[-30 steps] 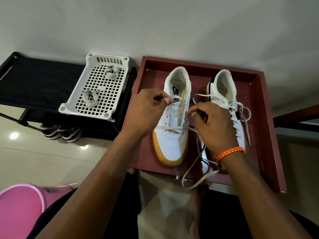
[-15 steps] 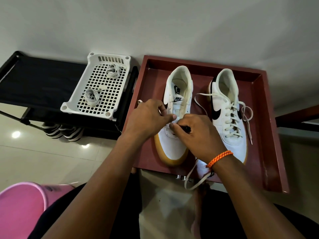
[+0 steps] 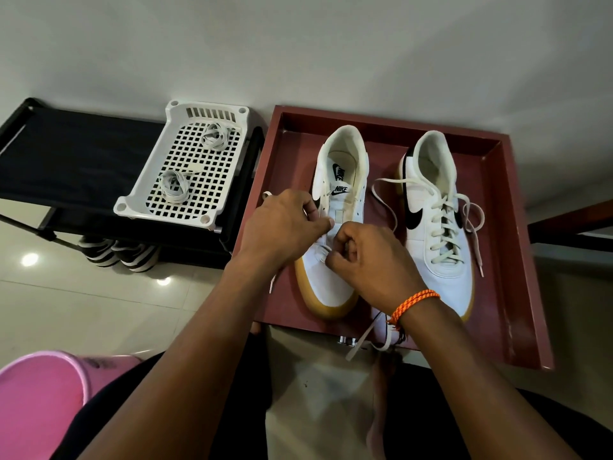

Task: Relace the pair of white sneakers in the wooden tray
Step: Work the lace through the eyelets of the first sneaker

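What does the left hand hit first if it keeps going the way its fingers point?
Likely the left sneaker: the left hand has its fingertips already at the sneaker's eyelet row, pinching the lace. Just beyond sits the right hand; depth is unclear.

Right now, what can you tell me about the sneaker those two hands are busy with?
The left sneaker is white with a tan gum sole, a black swoosh and a NIKE tongue label. It lies flat in the wooden tray, toe toward the person, beside its fully laced partner. Its upper eyelets are empty. Both hands, left and right, work a white lace low on its front.
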{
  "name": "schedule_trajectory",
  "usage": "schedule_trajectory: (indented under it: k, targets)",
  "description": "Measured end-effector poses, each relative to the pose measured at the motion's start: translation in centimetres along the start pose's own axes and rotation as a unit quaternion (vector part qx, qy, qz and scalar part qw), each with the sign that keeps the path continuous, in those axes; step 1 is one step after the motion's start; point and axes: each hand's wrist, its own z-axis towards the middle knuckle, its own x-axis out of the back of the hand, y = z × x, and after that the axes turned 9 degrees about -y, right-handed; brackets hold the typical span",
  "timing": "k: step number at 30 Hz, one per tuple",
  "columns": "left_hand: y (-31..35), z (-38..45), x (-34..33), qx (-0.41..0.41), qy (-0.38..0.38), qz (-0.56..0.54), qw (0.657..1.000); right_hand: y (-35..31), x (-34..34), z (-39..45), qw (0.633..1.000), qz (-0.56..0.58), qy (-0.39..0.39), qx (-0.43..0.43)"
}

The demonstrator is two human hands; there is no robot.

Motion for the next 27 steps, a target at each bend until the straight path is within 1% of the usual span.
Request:
schedule_trajectory:
  k: [2,5,8,10,12,14,16,17,19,20,21,23,25,26,27]
  targets:
    - [0.0,0.0,0.3,0.001,-0.016,-0.006,1.0,0.0,0.3,0.1,0.997,0.071,0.016,0.017]
    - [0.1,-0.2,1.0,-0.001,-0.047,-0.025,0.999,-0.1,0.8,0.3,0.99,0.121,0.048,0.053]
    - [0.4,-0.6,1.8,0.0,-0.095,-0.017,0.995,-0.3,1.5,0.2,0.975,0.216,0.022,0.048]
    - [0.7,-0.7,2.0,-0.006,-0.13,-0.042,0.991,0.0,2.3,0.2,0.967,0.255,0.013,0.026]
    - [1.1,-1.0,2.2,-0.024,-0.145,-0.072,0.987,0.9,3.4,0.1,0.971,0.237,0.015,0.019]
    - [1.7,-1.4,2.5,-0.057,-0.147,-0.155,0.975,1.8,4.6,-0.1,0.982,0.187,0.015,0.027]
    - [2.2,-1.8,3.3,-0.094,-0.141,-0.248,0.954,2.3,5.3,-0.1,0.981,0.187,0.043,0.038]
    - [2.5,-2.0,3.6,-0.112,-0.137,-0.278,0.944,2.4,5.5,0.0,0.973,0.217,0.075,0.037]
    - [2.5,-1.9,3.8,-0.14,-0.135,-0.322,0.927,2.3,5.9,0.3,0.935,0.326,0.136,0.018]
    - [2.3,-1.8,3.8,-0.143,-0.14,-0.351,0.915,2.2,6.1,0.4,0.913,0.379,0.151,0.006]
    - [2.2,-1.7,3.7,-0.141,-0.147,-0.385,0.9,2.1,6.1,0.5,0.9,0.408,0.154,-0.001]
    - [2.2,-1.5,3.3,-0.15,-0.157,-0.453,0.865,1.5,5.7,0.5,0.904,0.407,0.132,-0.004]
    - [2.8,-1.5,2.8,-0.173,-0.15,-0.504,0.833,0.6,4.8,0.3,0.905,0.418,0.073,0.016]
    - [3.1,-1.5,2.7,-0.183,-0.139,-0.508,0.83,0.0,4.2,0.2,0.901,0.432,0.033,0.027]
    - [3.4,-1.4,2.4,-0.192,-0.122,-0.496,0.838,-0.7,3.4,0.1,0.898,0.439,-0.002,0.037]
